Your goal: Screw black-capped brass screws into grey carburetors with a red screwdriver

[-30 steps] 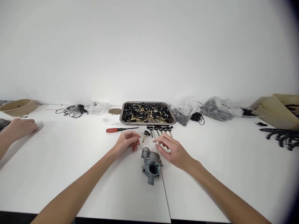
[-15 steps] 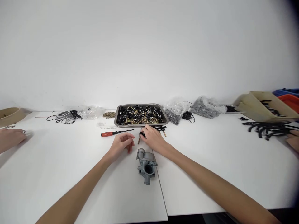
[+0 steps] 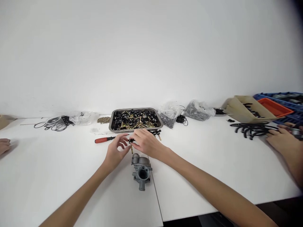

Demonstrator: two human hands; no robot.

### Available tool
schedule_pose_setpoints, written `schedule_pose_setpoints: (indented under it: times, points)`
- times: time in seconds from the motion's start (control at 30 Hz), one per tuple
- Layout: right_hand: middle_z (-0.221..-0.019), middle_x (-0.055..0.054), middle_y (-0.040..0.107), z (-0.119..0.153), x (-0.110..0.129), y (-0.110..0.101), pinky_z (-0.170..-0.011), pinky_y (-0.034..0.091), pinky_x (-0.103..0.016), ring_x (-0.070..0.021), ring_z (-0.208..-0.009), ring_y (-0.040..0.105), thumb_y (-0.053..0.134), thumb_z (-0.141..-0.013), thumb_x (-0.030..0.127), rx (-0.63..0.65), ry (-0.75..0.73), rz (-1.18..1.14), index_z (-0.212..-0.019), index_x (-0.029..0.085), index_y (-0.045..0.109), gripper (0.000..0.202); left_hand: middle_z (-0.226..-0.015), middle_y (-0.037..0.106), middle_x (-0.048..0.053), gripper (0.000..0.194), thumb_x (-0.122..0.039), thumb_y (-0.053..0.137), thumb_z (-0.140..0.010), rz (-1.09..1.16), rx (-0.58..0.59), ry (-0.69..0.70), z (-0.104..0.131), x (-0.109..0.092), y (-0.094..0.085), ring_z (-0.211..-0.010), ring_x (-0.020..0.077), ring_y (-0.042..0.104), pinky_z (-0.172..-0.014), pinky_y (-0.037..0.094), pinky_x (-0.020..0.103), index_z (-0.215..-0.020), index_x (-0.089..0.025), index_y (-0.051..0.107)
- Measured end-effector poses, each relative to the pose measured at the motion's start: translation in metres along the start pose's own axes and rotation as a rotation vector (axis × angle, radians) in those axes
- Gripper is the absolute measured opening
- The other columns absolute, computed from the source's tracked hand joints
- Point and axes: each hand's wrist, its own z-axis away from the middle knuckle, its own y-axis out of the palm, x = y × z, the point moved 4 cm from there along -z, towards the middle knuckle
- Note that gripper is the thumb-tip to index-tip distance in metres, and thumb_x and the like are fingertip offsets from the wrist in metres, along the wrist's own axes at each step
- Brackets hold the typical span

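A small black part with a brass stem (image 3: 132,149) is pinched in the fingers of my right hand (image 3: 148,142), its stem pointing down. My left hand (image 3: 115,152) is curved at the part's left side, thumb and fingers apart; whether the thumb tip touches it I cannot tell. Just below both hands, a grey metal carburetor (image 3: 142,173) rests on the white table with its round bore facing me. Behind the hands stands a metal tray (image 3: 109,126) full of similar black and brass parts. A red-handled screwdriver (image 3: 101,140) lies left of my left hand, its tip hidden behind the fingers.
More black-and-brass parts (image 3: 158,133) lie before the tray. Brass pieces (image 3: 103,120), bags of small metal pieces (image 3: 168,118) and black rings (image 3: 58,123) line the wall. At right are black hoses (image 3: 248,130), a beige bin (image 3: 254,117) and a co-worker's hand (image 3: 280,140); another person's hand (image 3: 4,146) is far left.
My right hand has brought the black-and-brass part left, towards my left hand, which has closed in around it. The view has shifted right. The co-worker's hand at right now shows more fully.
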Motion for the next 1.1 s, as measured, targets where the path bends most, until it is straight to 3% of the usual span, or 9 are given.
schedule_pose_setpoints:
  times: [0.13,0.23,0.47,0.6,0.67,0.73,0.83,0.97,1.1]
  points:
    - [-0.101,-0.009,0.057,0.008,0.004,-0.002,-0.074,0.046,-0.029,-0.0162,-0.085,0.055,0.051,-0.097,0.023,-0.015,0.010,-0.101,-0.109,0.013,0.059,0.018,-0.097,0.069,0.007,0.028,-0.032,0.070,-0.080,0.077,-0.025,0.052,0.002,0.001,0.001,-0.083,0.0165,0.063,-0.083,0.055,0.034,-0.104,-0.017,0.067]
    - [-0.104,-0.007,0.055,0.016,0.005,-0.004,-0.065,0.044,-0.025,-0.0121,-0.076,0.053,0.048,-0.097,0.021,-0.016,0.096,-0.359,-0.119,0.017,0.057,0.024,-0.093,0.069,0.008,0.026,-0.031,0.073,-0.079,0.125,-0.028,0.077,0.003,-0.002,0.000,-0.084,0.0180,0.065,-0.082,0.057,0.034,-0.100,-0.016,0.071]
    - [-0.097,-0.005,0.060,0.031,0.005,-0.007,-0.073,0.051,-0.025,-0.0110,-0.080,0.058,0.051,-0.094,0.023,-0.190,0.249,-0.896,-0.119,0.019,0.060,0.027,-0.092,0.068,0.008,0.020,-0.027,0.072,-0.079,0.074,-0.063,0.158,0.001,-0.021,-0.002,-0.082,0.0168,0.066,-0.079,0.059,0.032,-0.098,-0.017,0.072]
    - [-0.100,-0.006,0.063,0.037,0.007,-0.005,-0.081,0.052,-0.029,-0.0136,-0.089,0.061,0.055,-0.094,0.031,-0.195,0.330,-1.078,-0.120,0.018,0.057,0.030,-0.090,0.069,0.007,0.020,-0.027,0.072,-0.080,-0.073,-0.171,0.212,0.010,-0.035,-0.022,-0.079,0.0165,0.066,-0.081,0.058,0.034,-0.098,-0.017,0.072]
    - [-0.101,-0.007,0.064,0.039,0.010,-0.003,-0.083,0.050,-0.028,-0.0147,-0.092,0.061,0.054,-0.094,0.035,-0.147,0.327,-1.106,-0.105,0.016,0.064,0.024,-0.090,0.070,0.007,0.023,-0.029,0.076,-0.076,-0.052,-0.312,0.141,0.026,-0.039,-0.038,-0.078,0.0172,0.067,-0.082,0.058,0.034,-0.095,-0.017,0.072]
    - [-0.100,-0.007,0.064,0.040,0.012,0.002,-0.081,0.048,-0.027,-0.0149,-0.092,0.060,0.053,-0.095,0.037,-0.074,0.332,-1.151,-0.096,0.015,0.067,0.026,-0.082,0.070,0.005,0.026,-0.032,0.081,-0.071,0.004,-0.475,-0.032,0.051,-0.037,-0.050,-0.072,0.0173,0.067,-0.076,0.058,0.033,-0.088,-0.016,0.070]
    - [-0.100,-0.007,0.064,0.042,0.016,0.015,-0.076,0.045,-0.025,-0.0137,-0.087,0.058,0.053,-0.095,0.040,0.028,0.359,-1.247,-0.096,0.014,0.069,0.030,-0.065,0.068,0.003,0.030,-0.037,0.083,-0.068,0.047,-0.612,-0.316,0.091,-0.031,-0.049,-0.064,0.0169,0.064,-0.066,0.055,0.030,-0.083,-0.016,0.067]
    - [-0.094,-0.006,0.064,0.044,0.019,0.026,-0.070,0.041,-0.022,-0.0117,-0.079,0.055,0.051,-0.096,0.042,0.114,0.379,-1.390,-0.097,0.012,0.068,0.034,-0.064,0.068,0.002,0.029,-0.039,0.080,-0.071,0.108,-0.623,-0.480,0.119,-0.030,-0.029,-0.066,0.0164,0.063,-0.076,0.054,0.032,-0.082,-0.017,0.065]
    - [-0.087,-0.004,0.061,0.045,0.018,0.027,-0.068,0.039,-0.021,-0.0099,-0.074,0.052,0.050,-0.096,0.041,0.114,0.389,-1.409,-0.096,0.013,0.068,0.033,-0.063,0.067,0.001,0.027,-0.037,0.080,-0.071,0.173,-0.566,-0.500,0.115,-0.032,-0.010,-0.064,0.0156,0.062,-0.082,0.052,0.035,-0.080,-0.018,0.063]
